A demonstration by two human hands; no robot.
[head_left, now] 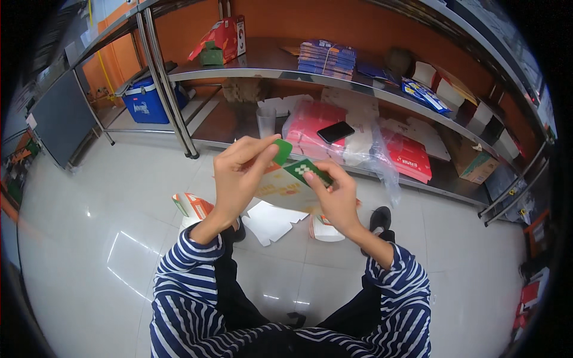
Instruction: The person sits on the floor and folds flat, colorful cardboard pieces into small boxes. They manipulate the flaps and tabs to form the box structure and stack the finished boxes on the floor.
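Head view: left hand (pixel 242 170) pinching green tab (pixel 283 153), right hand (pixel 335 192) gripping dark-green flap (pixel 301 169); phone (pixel 335 132) near lower shelf's front edge (pixel 209 142)

Beyond the right hand (pixel 336 198), a long silvery metal shelving rack (pixel 256 73) stands before an orange wall (pixel 358 27); left of the left hand (pixel 236 173), glossy pale floor tiles (pixel 89 250) reflect bright lines of light (pixel 140 243).

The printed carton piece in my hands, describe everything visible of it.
The printed carton piece looks like thin card, pale with orange-yellow print, slightly blurred. The right hand pinches its dark green corner with pale checks; the left hand pinches a brighter green flap. It hangs above the floor.
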